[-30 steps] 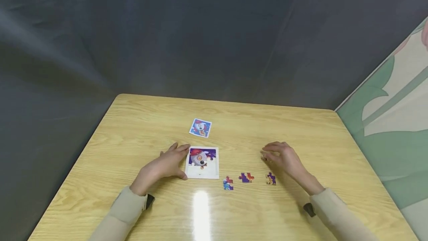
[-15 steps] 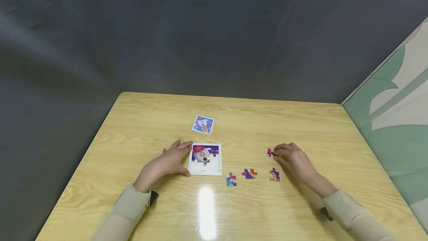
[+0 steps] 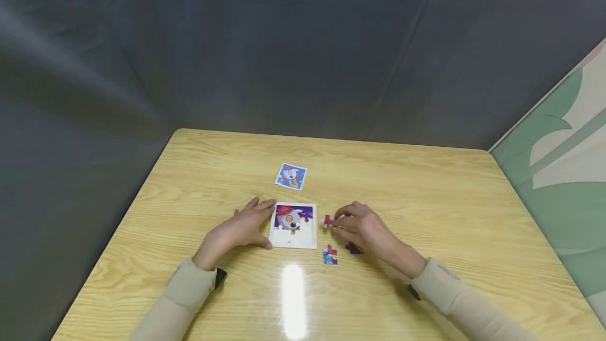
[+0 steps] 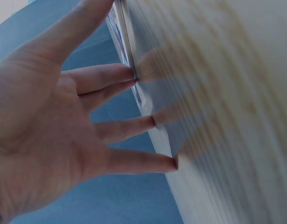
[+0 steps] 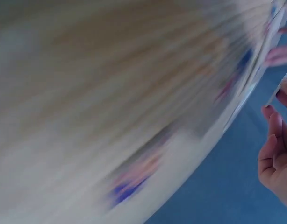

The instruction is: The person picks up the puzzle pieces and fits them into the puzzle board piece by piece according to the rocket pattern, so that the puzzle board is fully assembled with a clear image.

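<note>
A white puzzle frame point(image 3: 293, 239) lies on the wooden table point(image 3: 426, 193), its upper part filled with a purple and red picture. My left hand point(image 3: 263, 223) rests flat on the table with straight fingers point(image 4: 111, 77) touching the frame's left edge point(image 4: 127, 42). My right hand point(image 3: 337, 222) hovers just right of the frame and pinches a small red and purple puzzle piece point(image 3: 327, 220) between thumb and fingertips. The right wrist view is blurred; it shows curled fingers point(image 5: 274, 154) and the piece's thin edge point(image 5: 281, 86).
A blue and red loose piece point(image 3: 330, 256) lies below the frame's right corner. A purple piece point(image 3: 352, 249) peeks out from under my right hand. A small picture card point(image 3: 291, 176) lies farther back. Grey curtains surround the table.
My right hand took a piece from the table's right side and carried it left to the frame's right edge. The left hand stayed against the frame.
</note>
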Demonstrator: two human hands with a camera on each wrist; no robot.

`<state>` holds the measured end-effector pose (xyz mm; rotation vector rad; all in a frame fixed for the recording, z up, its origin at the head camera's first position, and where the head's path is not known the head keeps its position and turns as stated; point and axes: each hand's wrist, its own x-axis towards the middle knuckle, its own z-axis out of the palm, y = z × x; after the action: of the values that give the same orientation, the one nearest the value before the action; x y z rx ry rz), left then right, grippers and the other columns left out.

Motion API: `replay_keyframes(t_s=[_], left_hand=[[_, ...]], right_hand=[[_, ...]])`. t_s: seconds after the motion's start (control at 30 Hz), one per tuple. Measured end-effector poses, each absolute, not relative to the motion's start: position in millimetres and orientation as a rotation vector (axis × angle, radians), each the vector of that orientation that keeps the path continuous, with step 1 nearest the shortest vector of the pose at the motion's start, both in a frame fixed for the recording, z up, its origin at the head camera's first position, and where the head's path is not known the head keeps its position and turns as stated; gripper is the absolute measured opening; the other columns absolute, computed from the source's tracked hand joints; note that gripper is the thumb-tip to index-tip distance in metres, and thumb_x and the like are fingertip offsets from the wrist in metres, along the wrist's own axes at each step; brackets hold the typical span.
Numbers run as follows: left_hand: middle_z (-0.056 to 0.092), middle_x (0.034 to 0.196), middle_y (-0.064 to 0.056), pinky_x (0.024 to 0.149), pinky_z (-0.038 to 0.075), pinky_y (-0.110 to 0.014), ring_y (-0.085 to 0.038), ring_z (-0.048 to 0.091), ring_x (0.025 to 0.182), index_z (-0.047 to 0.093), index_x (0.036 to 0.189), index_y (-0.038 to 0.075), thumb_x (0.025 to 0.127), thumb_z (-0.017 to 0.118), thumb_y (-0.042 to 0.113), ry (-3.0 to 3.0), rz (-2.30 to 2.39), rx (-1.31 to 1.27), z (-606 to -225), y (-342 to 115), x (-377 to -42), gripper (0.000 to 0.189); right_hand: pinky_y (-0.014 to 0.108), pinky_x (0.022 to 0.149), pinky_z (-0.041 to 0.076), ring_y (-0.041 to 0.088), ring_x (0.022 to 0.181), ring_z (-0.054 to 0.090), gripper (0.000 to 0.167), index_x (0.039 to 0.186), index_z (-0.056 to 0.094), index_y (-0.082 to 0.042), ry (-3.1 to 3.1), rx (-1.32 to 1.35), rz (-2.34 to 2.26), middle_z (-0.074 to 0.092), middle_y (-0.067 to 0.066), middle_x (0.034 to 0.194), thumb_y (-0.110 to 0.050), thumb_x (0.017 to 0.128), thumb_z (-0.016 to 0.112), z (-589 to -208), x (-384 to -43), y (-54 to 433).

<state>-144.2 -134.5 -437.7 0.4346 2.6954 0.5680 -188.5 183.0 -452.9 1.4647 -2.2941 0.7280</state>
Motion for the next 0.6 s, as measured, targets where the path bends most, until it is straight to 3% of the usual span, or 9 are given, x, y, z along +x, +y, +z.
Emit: replay_keyframes(t_s=[0.2, 0.6], left_hand=[[0.025, 0.158, -0.007, 0.096, 0.016, -0.080, -0.044, 0.010, 0.143, 0.036, 0.147, 0.003, 0.073, 0.084, 0.032, 2.683, 0.585, 0.451, -438.9, -127.4, -144.6, 0.093], [0.026, 0.157, -0.009, 0.094, 0.017, -0.081, -0.047, 0.011, 0.142, 0.037, 0.147, 0.001, 0.072, 0.084, 0.031, 2.694, 0.564, 0.481, -434.6, -124.0, -145.8, 0.093]], right_hand=[[0.032, 0.071, 0.052, 0.018, 0.083, 0.060, 0.007, 0.085, 0.077, -0.007, -2.350, 1.562, 0.593, 0.070, 0.007, 0.092, -0.012, 0.080, 0.078, -452.1, -185.8, 138.4], [0.027, 0.069, 0.048, 0.015, 0.084, 0.058, 0.008, 0.087, 0.078, -0.013, -2.397, 1.556, 0.385, 0.070, 0.002, 0.093, -0.015, 0.080, 0.078, -454.5, -184.0, 131.6]])
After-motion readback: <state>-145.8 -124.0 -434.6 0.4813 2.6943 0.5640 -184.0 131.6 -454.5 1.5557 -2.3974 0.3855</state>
